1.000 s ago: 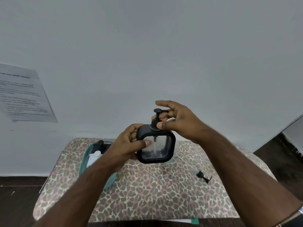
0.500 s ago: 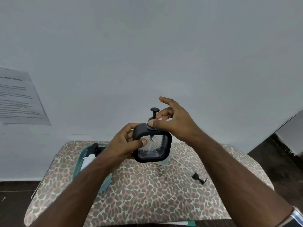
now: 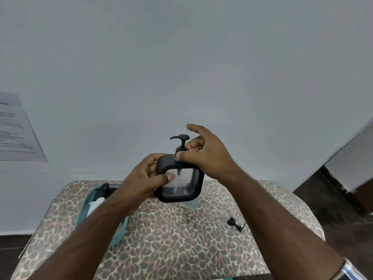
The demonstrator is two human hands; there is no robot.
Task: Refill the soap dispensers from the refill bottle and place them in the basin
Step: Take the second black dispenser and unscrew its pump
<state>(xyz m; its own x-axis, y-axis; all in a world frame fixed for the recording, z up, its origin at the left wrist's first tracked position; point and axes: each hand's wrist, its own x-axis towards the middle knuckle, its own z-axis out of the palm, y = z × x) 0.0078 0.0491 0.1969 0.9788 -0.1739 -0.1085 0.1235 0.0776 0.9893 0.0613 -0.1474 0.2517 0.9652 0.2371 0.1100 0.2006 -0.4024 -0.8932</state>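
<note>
Rigid, likely slippery black-framed square soap dispenser with textured clear panel [image 3: 180,180]: left hand [image 3: 139,183] clamps its side; right hand [image 3: 205,156] pinches the pump collar.

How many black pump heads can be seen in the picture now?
3: one on the dispenser held in both hands, one in the basin at left, one lying loose on the table at right. More may be hidden behind the arms.

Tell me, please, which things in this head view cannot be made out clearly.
- Basin, head view: the left forearm hides most of its contents.
- Clear bottle: the black dispenser, held by the left hand, hides its top.
- Pump collar: the right hand covers it.
- Wall paper: print too small, cut off by the left edge.
</note>
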